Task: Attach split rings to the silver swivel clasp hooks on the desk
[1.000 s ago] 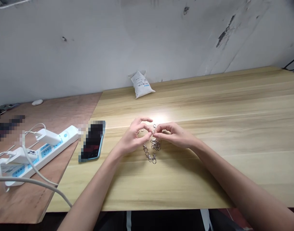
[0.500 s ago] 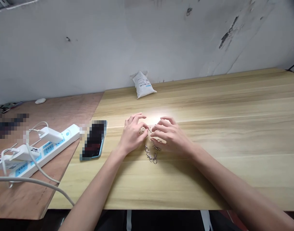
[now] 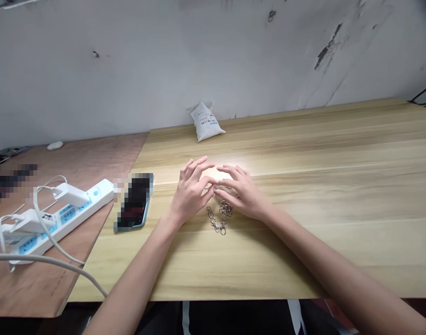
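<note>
Item 1. Left hand (image 3: 190, 190): heel resting on the pale wooden table (image 3: 338, 186), thumb and forefinger closed together on a small metal ring (image 3: 211, 185), the other fingers fanned upward, probably to stay out of the way of so small a part.

Item 2. Right hand (image 3: 242, 195): facing the left across the table, fingertips pinched on the same ring from the right. Which hand carried the load was too small to tell. Both wrists lay low on the wood, seemingly for steadiness.

Item 3. Heap of metal clasps (image 3: 220, 216): loose on the table just near of the two hands, between the wrists, likely kept there for easy reach.

Item 4. Phone (image 3: 134, 202): flat, to the left of the left hand, apart from it.

Item 5. White power strip (image 3: 63, 214): further left on the brown table (image 3: 94, 153), with chargers plugged in.

Item 6. Small white bag (image 3: 205, 122): far side, by the wall, well apart from the hands.
</note>
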A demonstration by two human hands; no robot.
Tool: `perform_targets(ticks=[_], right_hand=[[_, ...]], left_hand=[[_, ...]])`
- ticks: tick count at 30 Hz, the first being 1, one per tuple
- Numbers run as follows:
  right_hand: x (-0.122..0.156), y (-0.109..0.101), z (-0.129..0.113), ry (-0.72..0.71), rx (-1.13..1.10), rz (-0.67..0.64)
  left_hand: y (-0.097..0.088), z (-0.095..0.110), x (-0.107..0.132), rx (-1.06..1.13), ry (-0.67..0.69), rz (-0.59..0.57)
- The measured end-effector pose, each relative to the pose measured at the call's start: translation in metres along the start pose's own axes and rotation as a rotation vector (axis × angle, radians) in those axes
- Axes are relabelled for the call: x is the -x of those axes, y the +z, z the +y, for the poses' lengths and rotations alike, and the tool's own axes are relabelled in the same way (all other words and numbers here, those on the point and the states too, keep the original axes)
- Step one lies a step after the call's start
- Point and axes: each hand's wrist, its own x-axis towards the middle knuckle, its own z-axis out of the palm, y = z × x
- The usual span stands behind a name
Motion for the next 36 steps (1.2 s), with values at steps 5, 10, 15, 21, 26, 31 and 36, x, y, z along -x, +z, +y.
perform_targets(ticks=[5,10,15,21,26,31,36], right_hand=[[0.0,0.004,0.004,0.046,-0.046,0.04],[-0.002,-0.002,0.003,0.043,0.049,0.037],[-0.004,-0.008,0.002,-0.056,0.218,0.072],[-0.005,-0.016,0.003,-0.029,0.15,-0.05],[-0.006,-0.029,0.006,-0.009,-0.038,-0.234],[-0.007,-0.037,0.004,-0.008,-0.159,-0.268],[-0.006,-0.035,0.004,-0.042,-0.094,-0.254]], left_hand=[[0.0,-0.002,0.0,0.031,0.025,-0.018],[0.003,-0.004,0.001,0.041,0.009,-0.032],[0.004,-0.004,0.002,0.038,0.009,-0.02],[0.006,-0.003,0.001,-0.11,0.12,0.024],[0.006,0.004,-0.001,-0.181,0.215,0.062],[0.003,0.007,0.0,-0.17,0.233,0.114],[0.003,0.007,0.001,-0.147,0.22,0.14]])
